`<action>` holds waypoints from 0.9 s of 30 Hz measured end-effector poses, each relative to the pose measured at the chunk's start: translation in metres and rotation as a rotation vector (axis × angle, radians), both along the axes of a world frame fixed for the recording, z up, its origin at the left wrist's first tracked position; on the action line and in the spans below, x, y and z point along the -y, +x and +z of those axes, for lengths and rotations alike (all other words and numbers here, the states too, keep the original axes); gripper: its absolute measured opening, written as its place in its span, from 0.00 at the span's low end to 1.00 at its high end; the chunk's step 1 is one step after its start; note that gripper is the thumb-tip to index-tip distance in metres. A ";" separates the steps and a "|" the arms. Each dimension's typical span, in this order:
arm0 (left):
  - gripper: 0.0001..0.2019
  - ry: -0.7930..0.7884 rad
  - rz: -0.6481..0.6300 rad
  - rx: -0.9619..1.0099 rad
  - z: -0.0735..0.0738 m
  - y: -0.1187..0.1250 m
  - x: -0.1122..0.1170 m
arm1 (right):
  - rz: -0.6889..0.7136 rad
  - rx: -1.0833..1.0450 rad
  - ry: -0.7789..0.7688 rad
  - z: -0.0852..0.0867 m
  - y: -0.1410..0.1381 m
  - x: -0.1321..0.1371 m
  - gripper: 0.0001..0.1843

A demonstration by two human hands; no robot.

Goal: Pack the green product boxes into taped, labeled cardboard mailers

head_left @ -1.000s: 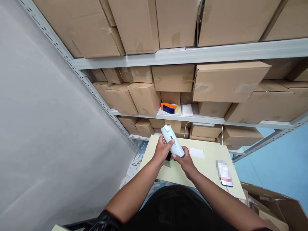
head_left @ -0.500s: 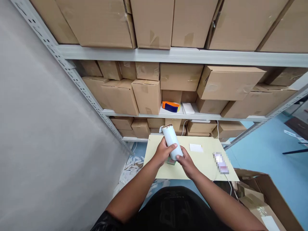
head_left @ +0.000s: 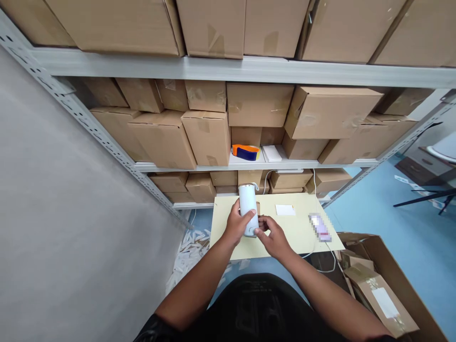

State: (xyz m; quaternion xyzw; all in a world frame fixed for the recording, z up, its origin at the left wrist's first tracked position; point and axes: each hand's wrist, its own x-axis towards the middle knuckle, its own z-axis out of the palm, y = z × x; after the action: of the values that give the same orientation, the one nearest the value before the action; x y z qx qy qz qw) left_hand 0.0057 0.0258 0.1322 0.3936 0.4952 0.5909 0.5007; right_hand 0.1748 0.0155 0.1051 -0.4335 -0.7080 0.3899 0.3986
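Note:
My left hand [head_left: 236, 224] is wrapped round a white cylindrical bottle [head_left: 248, 205], holding it nearly upright over a pale yellow table [head_left: 228, 240]. My right hand [head_left: 272, 235] sits just right of the bottle's lower end, fingers curled and touching its base. A small brown thing shows behind the bottle; I cannot make it out. A white card [head_left: 285, 210] lies on the table beyond my right hand.
A phone with a cable [head_left: 319, 226] lies at the table's right. Metal shelving [head_left: 228, 71] full of cardboard boxes rises ahead, with an orange-blue tape roll [head_left: 245, 152] on the middle shelf. An open cardboard box [head_left: 381, 289] stands at the right. Grey wall on the left.
The bottle has turned from tilted to nearly upright, its lower end nearer the table. My right hand's grip has slipped from the body to the base. The view shifted right.

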 end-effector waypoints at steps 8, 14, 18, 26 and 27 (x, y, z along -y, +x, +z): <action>0.30 -0.080 -0.303 0.471 -0.008 0.002 -0.004 | 0.077 -0.480 -0.390 0.036 0.033 -0.088 0.35; 0.27 -0.111 -0.479 0.433 -0.018 0.024 -0.012 | 0.245 -0.398 -0.463 0.051 0.017 -0.106 0.37; 0.25 -0.007 -0.279 -0.147 -0.028 0.022 -0.020 | 0.149 -0.362 -0.357 0.039 0.031 -0.113 0.33; 0.21 -0.261 -0.018 -1.094 -0.100 -0.006 -0.025 | -0.188 -0.288 -0.167 -0.004 0.053 -0.124 0.38; 0.18 -0.306 -0.049 -1.052 -0.107 -0.007 -0.026 | -0.178 -0.273 -0.161 -0.008 0.049 -0.123 0.38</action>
State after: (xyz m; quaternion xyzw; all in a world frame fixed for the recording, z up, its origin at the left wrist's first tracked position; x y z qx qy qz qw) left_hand -0.0009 0.0514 0.0247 0.5700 0.7498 0.2237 0.2508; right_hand 0.2241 0.1389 0.0967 -0.4680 -0.5724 0.4637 0.4881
